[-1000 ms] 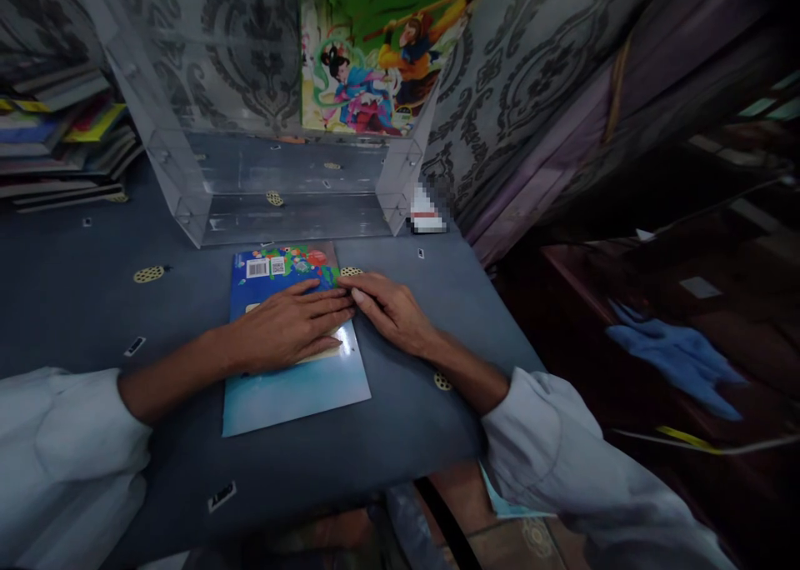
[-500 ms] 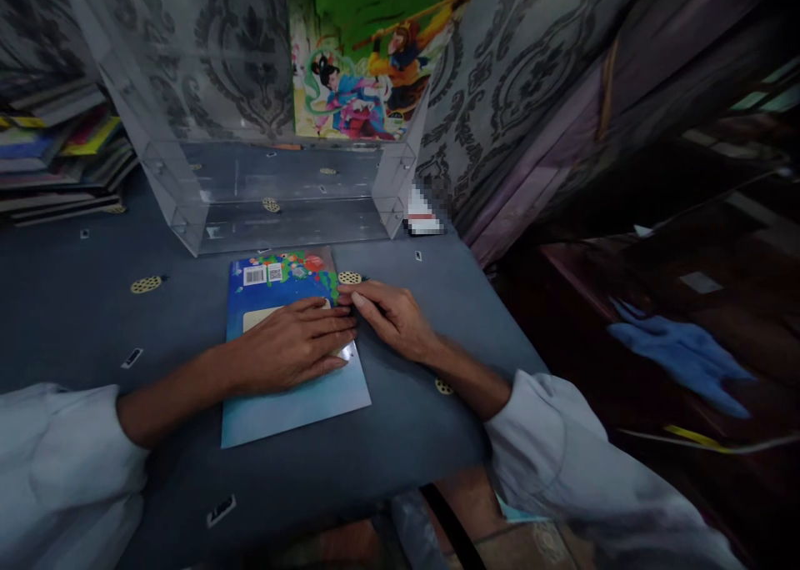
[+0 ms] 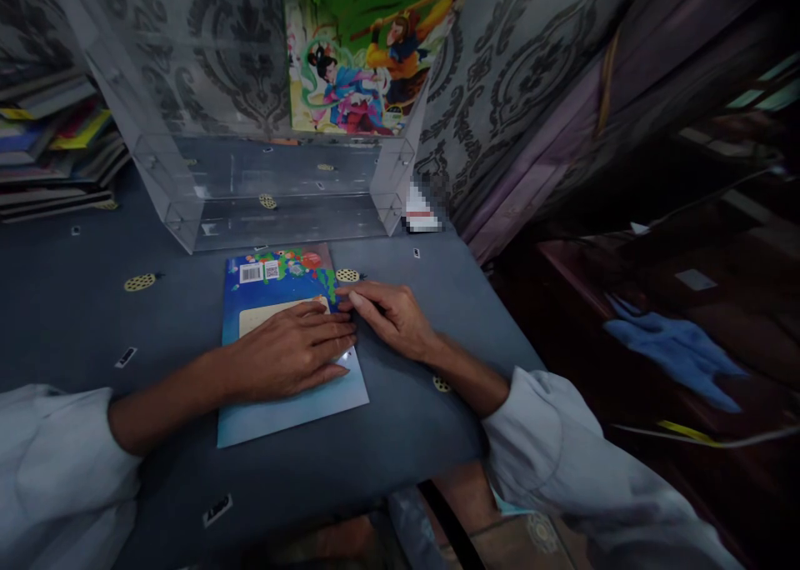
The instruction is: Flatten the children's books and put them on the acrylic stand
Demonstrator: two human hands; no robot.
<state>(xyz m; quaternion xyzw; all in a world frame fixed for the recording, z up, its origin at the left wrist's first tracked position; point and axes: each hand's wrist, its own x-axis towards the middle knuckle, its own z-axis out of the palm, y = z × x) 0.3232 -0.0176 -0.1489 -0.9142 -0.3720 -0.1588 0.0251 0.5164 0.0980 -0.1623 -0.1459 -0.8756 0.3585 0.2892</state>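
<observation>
A blue booklet (image 3: 293,416) with a barcode and a cream panel on its cover lies on the grey patterned tablecloth. My left hand (image 3: 291,349) rests flat across the booklet's middle, palm down, fingers stretched to its right edge. At that edge is my right hand (image 3: 393,320), thumb and fingers drawn together near my left fingertips. Whether the right fingers pinch the booklet's edge is too small to tell.
Behind the booklet stands a clear acrylic rack (image 3: 281,235) holding an illustrated green book (image 3: 356,87). Stacked books (image 3: 56,149) are at the back left. A blue cloth (image 3: 678,349) lies right of the table, beyond its edge.
The view has shifted slightly. Both hands keep nearly the same place at the booklet.
</observation>
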